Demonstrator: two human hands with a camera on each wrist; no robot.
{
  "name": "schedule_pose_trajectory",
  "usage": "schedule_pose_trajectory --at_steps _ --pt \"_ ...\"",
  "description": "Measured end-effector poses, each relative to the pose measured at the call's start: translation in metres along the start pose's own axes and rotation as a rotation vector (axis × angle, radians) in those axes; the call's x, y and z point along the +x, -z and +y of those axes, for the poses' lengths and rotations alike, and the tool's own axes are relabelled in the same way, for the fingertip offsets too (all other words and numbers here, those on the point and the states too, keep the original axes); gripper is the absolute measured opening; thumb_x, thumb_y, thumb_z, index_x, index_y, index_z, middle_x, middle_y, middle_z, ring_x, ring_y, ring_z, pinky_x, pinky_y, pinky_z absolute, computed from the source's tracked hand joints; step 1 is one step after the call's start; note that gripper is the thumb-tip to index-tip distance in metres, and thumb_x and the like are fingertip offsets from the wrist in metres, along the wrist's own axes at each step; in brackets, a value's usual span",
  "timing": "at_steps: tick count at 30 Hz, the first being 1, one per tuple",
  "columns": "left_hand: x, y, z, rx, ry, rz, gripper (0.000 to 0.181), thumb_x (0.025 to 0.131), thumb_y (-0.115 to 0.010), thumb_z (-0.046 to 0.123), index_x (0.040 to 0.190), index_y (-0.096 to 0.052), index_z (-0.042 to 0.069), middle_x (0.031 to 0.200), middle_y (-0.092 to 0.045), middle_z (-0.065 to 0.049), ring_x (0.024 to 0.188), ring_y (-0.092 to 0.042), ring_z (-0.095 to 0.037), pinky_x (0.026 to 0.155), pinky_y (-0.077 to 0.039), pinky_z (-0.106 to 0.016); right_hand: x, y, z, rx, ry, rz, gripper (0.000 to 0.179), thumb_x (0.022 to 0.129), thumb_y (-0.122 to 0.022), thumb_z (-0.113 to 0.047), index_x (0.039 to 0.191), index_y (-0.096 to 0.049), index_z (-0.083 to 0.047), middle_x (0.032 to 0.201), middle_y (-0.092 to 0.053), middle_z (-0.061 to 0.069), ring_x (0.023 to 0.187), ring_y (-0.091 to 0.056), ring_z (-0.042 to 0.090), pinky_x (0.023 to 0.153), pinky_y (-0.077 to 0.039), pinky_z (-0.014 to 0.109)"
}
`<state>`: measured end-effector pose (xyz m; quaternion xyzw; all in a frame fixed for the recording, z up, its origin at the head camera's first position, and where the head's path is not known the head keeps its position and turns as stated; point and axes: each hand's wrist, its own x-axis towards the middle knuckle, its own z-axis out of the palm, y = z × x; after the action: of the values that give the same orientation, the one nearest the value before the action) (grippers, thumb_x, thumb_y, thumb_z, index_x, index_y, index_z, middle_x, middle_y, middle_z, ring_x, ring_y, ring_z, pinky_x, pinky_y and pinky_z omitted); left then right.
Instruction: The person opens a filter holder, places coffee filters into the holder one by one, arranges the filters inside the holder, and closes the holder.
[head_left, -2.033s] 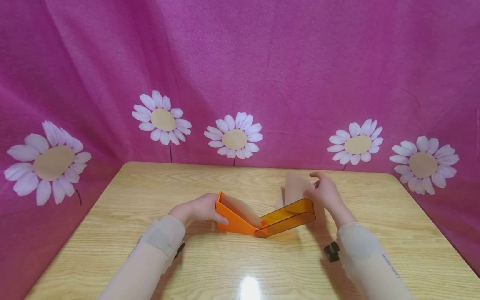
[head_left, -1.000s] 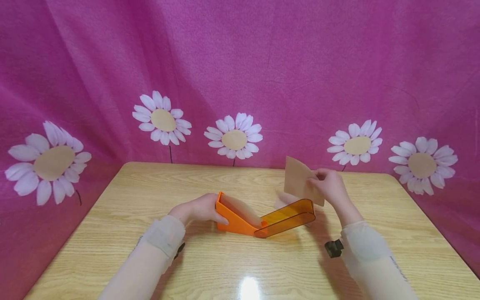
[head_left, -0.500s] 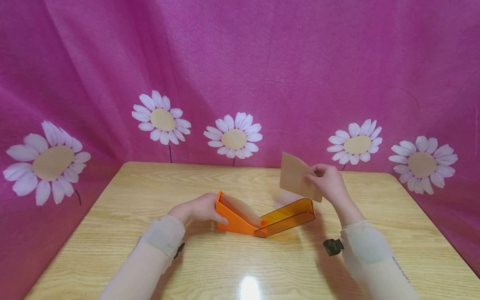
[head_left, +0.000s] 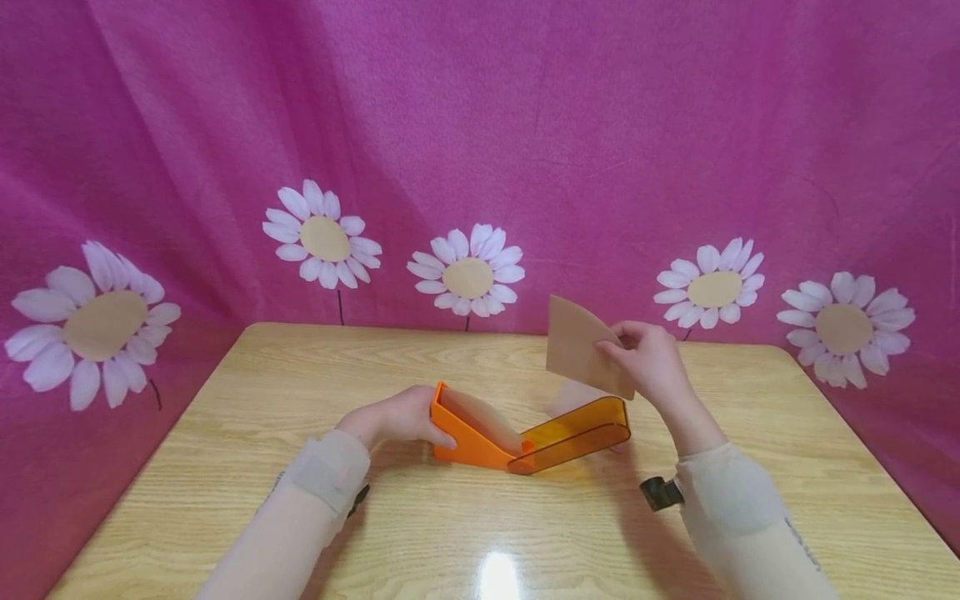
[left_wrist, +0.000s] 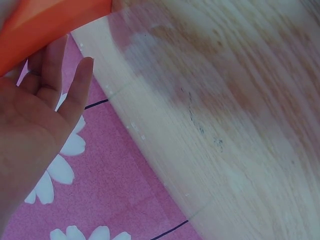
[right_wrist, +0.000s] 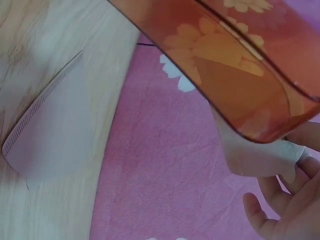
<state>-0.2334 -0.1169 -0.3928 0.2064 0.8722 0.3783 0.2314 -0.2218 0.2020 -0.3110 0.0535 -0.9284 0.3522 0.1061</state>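
My left hand (head_left: 401, 415) grips the tall end of an orange filter box (head_left: 474, 440) standing on the table. Inside it shows a tan paper (head_left: 480, 417). Its see-through amber lid (head_left: 576, 437) is swung out to the right on its hinge. Between thumb and fingers, my right hand (head_left: 651, 360) pinches a brown paper coffee filter (head_left: 579, 340) by its right side, raised behind the lid. Another coffee filter (right_wrist: 52, 125), with a crimped edge, lies on the table behind the lid; the lid partly hides it in the head view.
The wooden table (head_left: 315, 358) reaches back to a magenta cloth (head_left: 480, 125) printed with large white daisies. A black wrist-camera mount (head_left: 662, 493) sticks out from the right wrist. A bright light reflection falls near the table's front.
The right hand has taken hold of the coffee filter, raised it and carried it to the left. The left hand, box and lid have stayed in place.
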Motion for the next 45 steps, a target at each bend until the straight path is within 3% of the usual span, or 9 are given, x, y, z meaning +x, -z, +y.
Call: schedule_pose_trajectory --at_steps 16,25,33,45 --pt "-0.001 0.000 0.001 0.012 -0.037 0.009 0.036 0.073 -0.078 0.013 0.104 -0.059 0.013 0.092 -0.063 0.004 0.083 -0.056 -0.014 0.084 -0.045 -0.030 -0.008 -0.004 -0.025 0.027 0.048 -0.003 0.018 0.087 -0.064 -0.014 0.096 -0.068 0.000 0.092 -0.070 0.018 0.082 -0.061 0.026 0.069 -0.044 0.029" --pt "0.000 0.001 0.000 0.000 -0.021 0.004 0.037 0.074 -0.078 0.014 0.105 -0.059 0.015 0.093 -0.063 0.004 0.085 -0.056 -0.015 0.087 -0.044 -0.031 -0.010 -0.006 -0.030 0.041 0.060 -0.003 0.015 0.086 -0.066 -0.015 0.093 -0.068 -0.002 0.090 -0.070 0.015 0.083 -0.060 0.025 0.068 -0.043 0.028" --pt "0.001 0.000 -0.001 0.007 0.000 0.008 0.038 0.073 -0.078 0.016 0.105 -0.058 0.016 0.092 -0.062 0.004 0.085 -0.056 -0.015 0.087 -0.044 -0.031 -0.012 -0.013 -0.036 0.047 0.091 -0.039 0.014 0.086 -0.066 -0.015 0.094 -0.068 -0.003 0.093 -0.071 0.014 0.080 -0.058 0.022 0.067 -0.044 0.028" --pt "0.001 -0.001 -0.002 0.027 -0.018 0.017 0.038 0.073 -0.078 0.015 0.105 -0.058 0.013 0.091 -0.062 0.004 0.084 -0.056 -0.014 0.086 -0.044 -0.031 -0.017 -0.031 -0.044 0.078 0.158 -0.099 0.011 0.085 -0.067 -0.015 0.092 -0.070 -0.006 0.095 -0.071 0.009 0.083 -0.058 0.019 0.072 -0.042 0.029"
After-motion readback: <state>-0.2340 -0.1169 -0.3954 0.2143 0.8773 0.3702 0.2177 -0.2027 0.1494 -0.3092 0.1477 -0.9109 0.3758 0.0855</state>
